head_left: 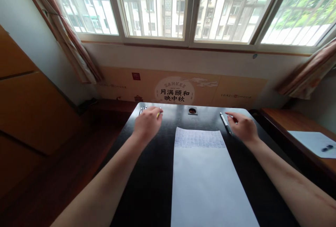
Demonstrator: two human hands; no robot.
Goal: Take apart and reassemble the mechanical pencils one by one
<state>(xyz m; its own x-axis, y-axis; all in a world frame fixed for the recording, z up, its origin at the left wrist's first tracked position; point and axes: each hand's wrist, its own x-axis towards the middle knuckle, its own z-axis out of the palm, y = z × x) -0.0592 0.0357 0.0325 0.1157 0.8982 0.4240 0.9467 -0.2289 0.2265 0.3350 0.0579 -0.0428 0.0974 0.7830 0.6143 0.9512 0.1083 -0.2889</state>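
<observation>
"Where is the paper (203, 185) laid?"

"On the black table (147, 185), between the two forearms. Its far end is filled with rows of writing; the nearer part is seen plain white."

"And the left hand (148, 123)?"

"It is held at the table's far left corner, just beside some pens (141, 110). Its fingers are bent, and a bit of yellow is seen at the tips; whether anything is gripped cannot be told."

"The right hand (243, 127)?"

"It is placed right of the paper. The index finger is stretched loosely out, apart from the thumb, and pointed towards the top of a white pen (225, 122). The pen is laid slantwise on the table, between paper and hand."

"What is seen beyond?"

"A square fitting (192, 110) is set near the table's far edge. A poster (203, 73) is fixed below the window (154, 6)."
</observation>
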